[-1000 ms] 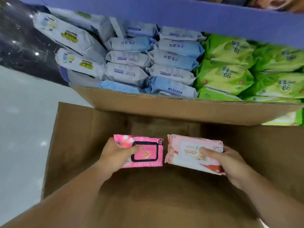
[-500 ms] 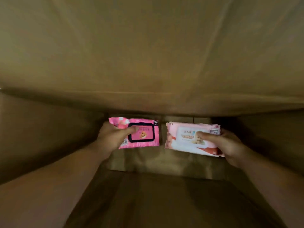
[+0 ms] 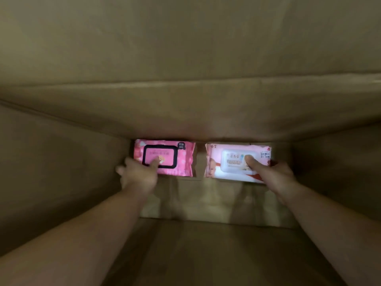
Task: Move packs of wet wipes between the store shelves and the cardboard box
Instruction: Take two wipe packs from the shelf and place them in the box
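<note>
Deep inside the box point(image 3: 61, 162) now, brown walls all round and the floor in shadow. Both packs are down at the far wall, at 12 o'clock. The pink pack point(image 3: 175, 153) sits toward 11 o'clock and the pale pack point(image 3: 231, 159) toward 1 o'clock, side by side with a strip of bare cardboard between them. Lids face up and long edges run along the wall, which looks like the start of a neat back row that leaves the near floor free. The left hand point(image 3: 140, 174) pinches the pink pack at its 8 o'clock corner, thumb point(image 3: 154, 161) on the lid and fingers curled under. The right hand point(image 3: 274, 172) mirrors it, gripping the pale pack at 4 o'clock with its thumb point(image 3: 250, 159) on top. Holding the outer ends probably lets both hands slide away sideways. I cannot tell whether the packs have touched down.
</note>
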